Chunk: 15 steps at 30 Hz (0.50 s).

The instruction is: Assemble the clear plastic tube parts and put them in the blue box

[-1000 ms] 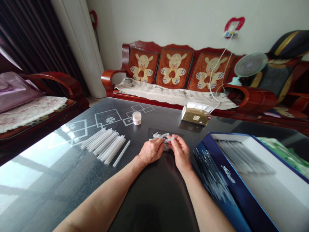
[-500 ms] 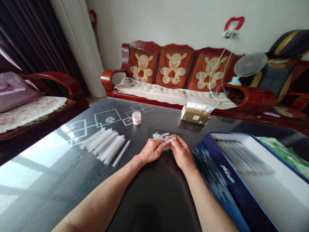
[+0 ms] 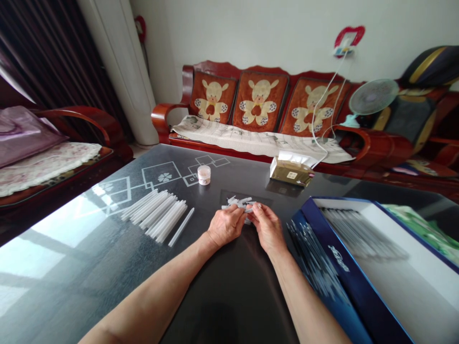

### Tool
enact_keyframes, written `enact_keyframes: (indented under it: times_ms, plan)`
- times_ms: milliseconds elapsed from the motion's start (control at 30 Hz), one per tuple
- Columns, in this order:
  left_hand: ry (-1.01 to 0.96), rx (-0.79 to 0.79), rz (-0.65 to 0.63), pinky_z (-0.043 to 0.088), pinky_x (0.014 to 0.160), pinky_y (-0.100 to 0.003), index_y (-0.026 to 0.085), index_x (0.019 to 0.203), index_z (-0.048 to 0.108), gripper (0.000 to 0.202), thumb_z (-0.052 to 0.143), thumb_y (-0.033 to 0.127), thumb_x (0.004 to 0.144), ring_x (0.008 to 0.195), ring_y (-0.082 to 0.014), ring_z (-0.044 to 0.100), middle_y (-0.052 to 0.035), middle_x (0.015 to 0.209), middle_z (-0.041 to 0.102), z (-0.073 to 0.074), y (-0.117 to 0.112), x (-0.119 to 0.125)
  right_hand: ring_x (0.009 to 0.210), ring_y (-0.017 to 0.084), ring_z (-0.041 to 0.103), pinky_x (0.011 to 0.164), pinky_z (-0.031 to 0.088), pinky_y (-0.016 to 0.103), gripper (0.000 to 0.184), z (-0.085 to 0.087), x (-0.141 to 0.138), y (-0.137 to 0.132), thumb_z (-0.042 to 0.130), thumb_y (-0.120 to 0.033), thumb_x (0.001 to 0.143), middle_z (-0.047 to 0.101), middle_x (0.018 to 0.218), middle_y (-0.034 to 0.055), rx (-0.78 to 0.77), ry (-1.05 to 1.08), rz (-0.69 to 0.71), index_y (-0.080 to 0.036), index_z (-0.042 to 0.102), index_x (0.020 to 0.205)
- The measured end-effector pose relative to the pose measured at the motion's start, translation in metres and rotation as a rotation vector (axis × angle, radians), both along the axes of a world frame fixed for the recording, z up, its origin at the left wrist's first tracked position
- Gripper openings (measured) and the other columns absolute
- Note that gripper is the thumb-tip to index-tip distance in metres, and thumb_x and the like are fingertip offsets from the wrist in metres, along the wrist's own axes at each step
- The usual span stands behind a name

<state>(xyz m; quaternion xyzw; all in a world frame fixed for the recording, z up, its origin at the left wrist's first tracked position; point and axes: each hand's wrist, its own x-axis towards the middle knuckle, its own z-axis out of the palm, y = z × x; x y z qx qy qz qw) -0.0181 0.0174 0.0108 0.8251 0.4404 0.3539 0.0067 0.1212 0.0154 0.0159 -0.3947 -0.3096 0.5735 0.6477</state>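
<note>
Both hands are pinched shut on one short white tube [image 3: 248,209]: left hand [image 3: 224,225] on one end, right hand [image 3: 268,228] on the other, so it sits right between the fingertips, just over the worktop [image 3: 222,286]. It's a small, pale plastic stick, long axis running roughly crosswise from hand to hand. More short bits [image 3: 236,201] lie just past the fingertips.
</note>
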Motion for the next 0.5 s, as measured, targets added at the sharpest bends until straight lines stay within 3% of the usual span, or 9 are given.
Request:
enact_keyframes:
  times_ms: [167, 500]
  plan:
    - [0.080, 0.102, 0.069, 0.043, 0.055, -0.022, 0.018, 0.088, 0.061, 0.029, 0.036, 0.030, 0.098, 0.066, -0.0130, 0.061, -0.0040, 0.079, 0.062, 0.0011, -0.0024, 0.0011, 0.073, 0.013, 0.066, 0.072, 0.054, 0.028, 0.029, 0.0014, -0.0027, -0.0009, 0.085, -0.035, 0.059, 0.074, 0.082, 0.0009, 0.008, 0.053, 0.008, -0.020, 0.069, 0.078]
    - [0.137, 0.135, 0.084, 0.045, 0.057, -0.023, 0.019, 0.092, 0.062, 0.026, 0.038, 0.027, 0.097, 0.071, -0.0140, 0.062, -0.0036, 0.080, 0.062, -0.0020, -0.0026, 0.0009, 0.070, 0.014, 0.066, 0.065, 0.054, 0.027, 0.029, 0.0062, -0.0033, -0.0031, 0.085, -0.036, 0.057, 0.074, 0.078, 0.0019, -0.068, 0.064, 0.018, -0.019, 0.070, 0.075]
